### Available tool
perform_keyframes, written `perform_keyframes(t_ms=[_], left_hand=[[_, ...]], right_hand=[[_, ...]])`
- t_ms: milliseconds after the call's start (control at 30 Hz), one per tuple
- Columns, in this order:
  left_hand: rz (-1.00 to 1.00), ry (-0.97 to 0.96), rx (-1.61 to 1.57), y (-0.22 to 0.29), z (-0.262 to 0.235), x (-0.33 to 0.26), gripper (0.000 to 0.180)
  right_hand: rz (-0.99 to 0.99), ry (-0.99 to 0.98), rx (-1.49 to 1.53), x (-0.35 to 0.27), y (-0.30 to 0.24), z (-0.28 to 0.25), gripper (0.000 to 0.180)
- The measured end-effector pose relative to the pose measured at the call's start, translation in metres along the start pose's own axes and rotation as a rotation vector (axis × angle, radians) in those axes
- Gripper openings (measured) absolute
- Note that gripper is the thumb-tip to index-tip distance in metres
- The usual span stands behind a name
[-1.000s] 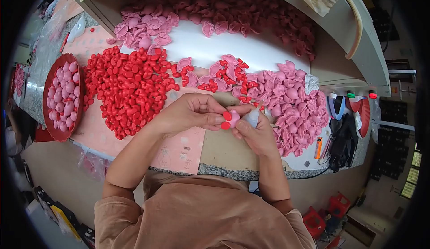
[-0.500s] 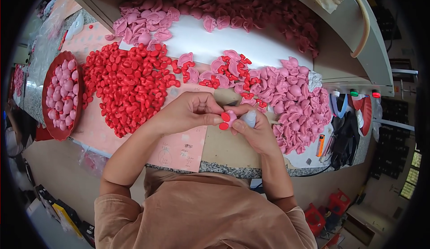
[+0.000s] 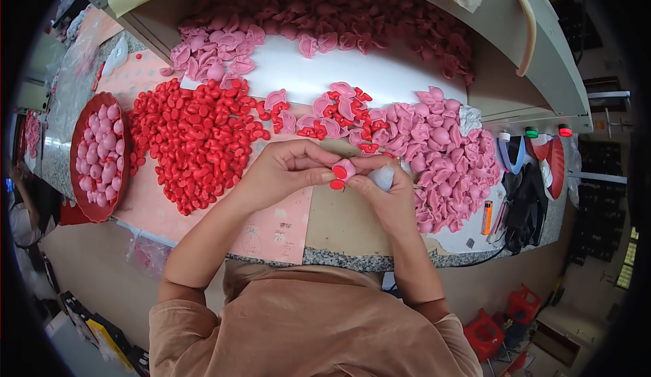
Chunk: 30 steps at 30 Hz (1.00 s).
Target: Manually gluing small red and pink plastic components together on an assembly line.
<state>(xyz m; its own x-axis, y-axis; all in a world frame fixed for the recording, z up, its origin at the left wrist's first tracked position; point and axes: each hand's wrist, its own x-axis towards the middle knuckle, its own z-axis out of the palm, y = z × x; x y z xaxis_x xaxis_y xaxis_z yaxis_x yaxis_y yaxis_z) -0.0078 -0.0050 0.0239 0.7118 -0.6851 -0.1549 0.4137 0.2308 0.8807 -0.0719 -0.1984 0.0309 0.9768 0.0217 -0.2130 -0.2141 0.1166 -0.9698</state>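
Between my two hands, above the table's near edge, is a small pink plastic toy part [image 3: 350, 167] with two round red pieces [image 3: 338, 178] at its end. My left hand [image 3: 288, 173] pinches it from the left with thumb and fingertips. My right hand [image 3: 390, 197] closes on its other side, thumb close to the red pieces. A whitish squeeze bottle [image 3: 383, 177] is also tucked in the right hand. Just beyond the hands lie pink shells [image 3: 327, 127] with red pieces set in them. To the left spreads a heap of loose red pieces [image 3: 203, 146].
At the far left stands a red scalloped bowl [image 3: 76, 167] of pink parts. Pink shells [image 3: 447, 167] are heaped on the right, with more inside the grey hooded cabinet [image 3: 542, 78] behind. An orange lighter [image 3: 487, 217] and black straps [image 3: 525, 214] lie at the right edge.
The pink part has turned slightly in my fingers, its red pieces now facing more toward me. My hands stay together. The whole view has shifted a little.
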Motion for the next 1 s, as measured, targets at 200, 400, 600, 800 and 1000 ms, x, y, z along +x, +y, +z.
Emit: perform_keyframes(t_ms=[200,400,600,800,1000], left_hand=[[0.055,0.102,0.069,-0.003,0.004,-0.001,0.024],[0.105,0.124,0.079,-0.011,0.0,-0.002,0.021],[0.086,0.093,0.146,-0.014,-0.007,0.0,0.015],[0.076,0.079,0.16,-0.015,-0.008,0.001,0.015],[0.045,0.06,0.137,-0.012,-0.007,-0.001,0.012]], right_hand=[[-0.245,0.067,-0.215,0.001,0.002,0.0,0.022],[-0.379,0.03,-0.328,0.006,0.006,-0.003,0.024],[-0.219,0.005,-0.263,0.005,0.009,-0.001,0.024],[-0.224,-0.016,-0.281,0.006,0.012,-0.002,0.025],[-0.241,-0.05,-0.295,0.006,0.008,-0.002,0.023]])
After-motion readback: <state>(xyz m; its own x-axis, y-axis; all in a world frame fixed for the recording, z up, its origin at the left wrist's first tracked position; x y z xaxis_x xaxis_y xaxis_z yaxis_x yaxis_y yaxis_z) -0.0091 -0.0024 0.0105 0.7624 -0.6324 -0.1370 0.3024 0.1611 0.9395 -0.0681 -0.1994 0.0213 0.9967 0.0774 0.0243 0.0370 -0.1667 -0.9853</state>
